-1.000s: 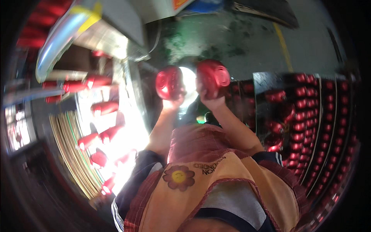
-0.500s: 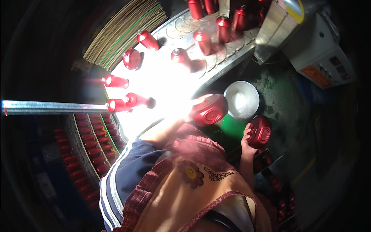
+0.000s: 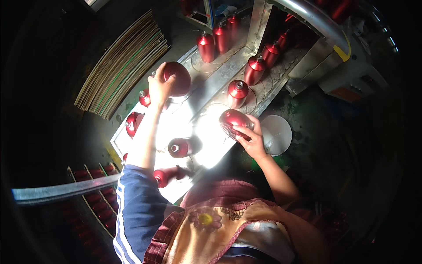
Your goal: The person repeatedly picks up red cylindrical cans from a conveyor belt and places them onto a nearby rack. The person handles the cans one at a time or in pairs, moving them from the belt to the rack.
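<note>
My left hand (image 3: 161,86) reaches over the far left part of the brightly lit metal table. Its fingers are closed round a shiny red bottle (image 3: 179,78), beside other red bottles at the table's left edge. Over the near edge, my right hand (image 3: 252,140) grips another red bottle (image 3: 236,119), which is tilted with its patterned base toward the lower left. Just beyond it a red bottle (image 3: 238,93) with a narrow clear neck stands upright. Between my arms is one more red bottle (image 3: 178,148), its open mouth turned toward me. Glare washes out part of the tabletop.
Several red bottles (image 3: 254,70) stand in a row toward the metal housing (image 3: 310,66) at the far right. A pale round bucket (image 3: 278,134) is below the table's right edge. Stacked thin boards (image 3: 123,66) lie at the left, with racks of red bottles (image 3: 103,207) nearer me.
My left hand has carried its bottle away from my body to the far left of the table. My right hand has brought its bottle leftward to the table's near edge. The view has shifted.
</note>
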The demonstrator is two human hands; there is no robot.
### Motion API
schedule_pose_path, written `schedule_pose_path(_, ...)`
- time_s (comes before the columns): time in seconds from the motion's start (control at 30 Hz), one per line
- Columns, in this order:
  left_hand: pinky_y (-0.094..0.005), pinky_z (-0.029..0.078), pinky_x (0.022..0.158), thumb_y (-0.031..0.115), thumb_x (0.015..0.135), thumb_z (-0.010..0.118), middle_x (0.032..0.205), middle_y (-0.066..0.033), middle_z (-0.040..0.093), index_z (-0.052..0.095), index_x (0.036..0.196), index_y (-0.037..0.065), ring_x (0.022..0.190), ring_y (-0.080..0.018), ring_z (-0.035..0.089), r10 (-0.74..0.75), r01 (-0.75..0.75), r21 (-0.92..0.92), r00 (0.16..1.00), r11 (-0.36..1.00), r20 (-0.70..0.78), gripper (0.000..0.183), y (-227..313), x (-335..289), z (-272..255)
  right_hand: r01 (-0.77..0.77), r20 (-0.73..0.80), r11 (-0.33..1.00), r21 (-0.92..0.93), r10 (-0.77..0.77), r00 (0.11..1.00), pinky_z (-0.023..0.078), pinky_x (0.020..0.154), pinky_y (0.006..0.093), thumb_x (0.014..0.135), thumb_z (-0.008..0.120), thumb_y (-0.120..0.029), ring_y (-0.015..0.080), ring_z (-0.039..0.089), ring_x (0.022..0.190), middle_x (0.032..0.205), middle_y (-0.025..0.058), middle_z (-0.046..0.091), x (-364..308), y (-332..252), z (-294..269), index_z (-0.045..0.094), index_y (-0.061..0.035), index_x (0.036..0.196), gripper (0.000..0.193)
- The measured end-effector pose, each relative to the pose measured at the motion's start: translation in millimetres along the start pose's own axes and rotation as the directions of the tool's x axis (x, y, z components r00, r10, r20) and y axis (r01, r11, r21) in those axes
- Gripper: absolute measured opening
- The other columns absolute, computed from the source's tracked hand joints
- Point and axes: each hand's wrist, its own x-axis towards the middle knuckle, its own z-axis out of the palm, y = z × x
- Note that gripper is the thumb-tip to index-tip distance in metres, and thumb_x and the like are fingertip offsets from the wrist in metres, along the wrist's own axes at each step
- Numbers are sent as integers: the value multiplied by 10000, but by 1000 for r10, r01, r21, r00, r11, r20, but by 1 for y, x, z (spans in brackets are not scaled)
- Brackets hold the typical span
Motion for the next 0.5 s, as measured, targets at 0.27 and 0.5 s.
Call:
schedule_pose_path(0.27,-495,484,983,318,844,755,1330,-237,391,367,1482,427,1179,-428,522,-352,314,375,935,872,37,755,-68,56,128,-170,-31,947,-272,168,985,363,1114,406,774,718,-43,349,414,1327,1424,128,445,43,48,83,737,-312,1161,472)
schedule_pose_path(0.5,-519,472,999,473,847,737,1443,-442,307,408,1482,433,1283,-531,456,32,-122,456,979,882,200,716,-106,97,132,-176,-189,964,-197,139,972,284,1161,451,746,731,-23,408,283,1401,1527,184,316,60,56,37,716,-263,1204,517)
